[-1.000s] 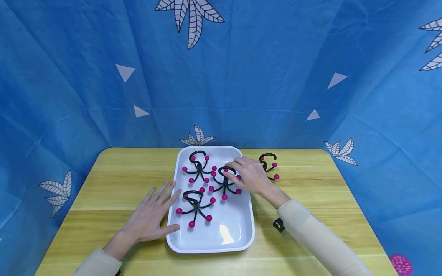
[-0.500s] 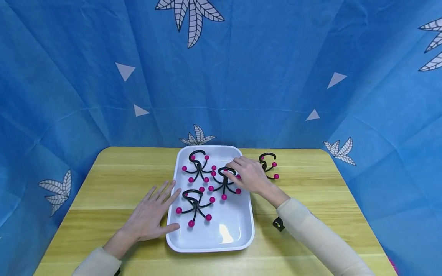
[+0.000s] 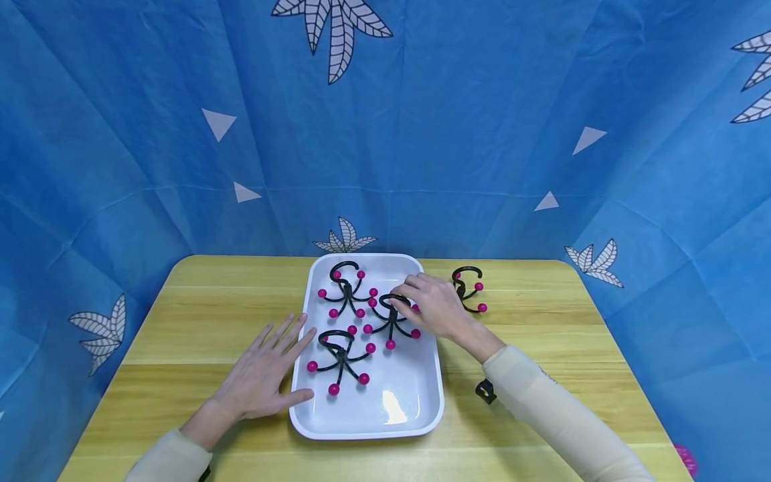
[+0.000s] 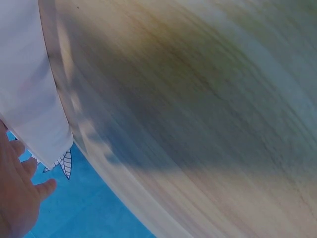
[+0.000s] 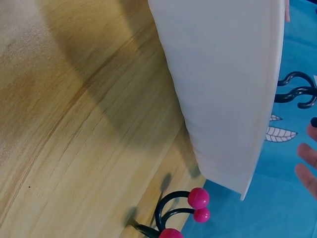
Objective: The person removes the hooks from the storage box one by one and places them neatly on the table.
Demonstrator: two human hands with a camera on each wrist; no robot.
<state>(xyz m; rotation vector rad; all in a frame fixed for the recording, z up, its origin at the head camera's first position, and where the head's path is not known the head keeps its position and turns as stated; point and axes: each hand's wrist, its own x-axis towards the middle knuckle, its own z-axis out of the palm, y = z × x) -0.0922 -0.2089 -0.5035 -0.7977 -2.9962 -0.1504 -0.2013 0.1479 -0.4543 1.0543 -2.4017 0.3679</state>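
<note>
In the head view my right hand (image 3: 435,304) reaches over the right rim of a white plastic tray (image 3: 397,408). Its thumb and fingers pinch the curved top of a black multi-arm hook hanger (image 3: 392,320) with pink ball tips, which sits in the tray. Two like hangers share the tray: one at the back left (image 3: 347,292), another at the front left (image 3: 341,358). My left hand (image 3: 259,378) lies with fingers spread along the tray's left rim, fingertips and thumb over the edge. In the right wrist view, only fingertips (image 5: 308,154) of my right hand show, at the right edge.
Another black hanger (image 3: 462,292) with pink balls lies on the wooden table (image 3: 530,321), right of the tray, partly behind my right hand. A small black ring-like piece (image 3: 485,391) appears beside my right sleeve. A blue patterned cloth (image 3: 470,167) hangs behind and around the table.
The top of the hanger at my right hand has shifted slightly down and left. Both hands and the other hangers stay nearly where they were.
</note>
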